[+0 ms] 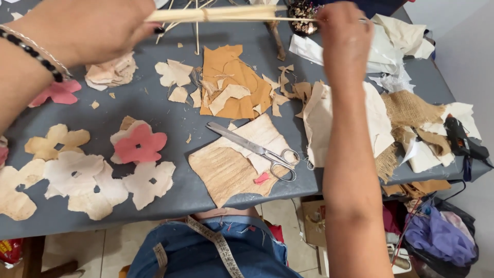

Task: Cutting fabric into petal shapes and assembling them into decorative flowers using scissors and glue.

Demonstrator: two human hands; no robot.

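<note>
Arms stretched forward over the grey table (180, 123), left hand (87, 28) and right hand (342, 36) each gripping an end of a pale stick bundle (216, 14) spanning between them. Scissors (257, 149) lie below, nearer the right forearm.

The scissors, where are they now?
In the head view, the scissors lie closed on a beige fabric piece near the table's front edge, right of the pink flower.

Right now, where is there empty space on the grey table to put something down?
Bare grey table shows between the steel scissors, the pink paper flower and the mustard-brown paper sheet. The right side is crowded with cream cloth and tan burlap.
</note>
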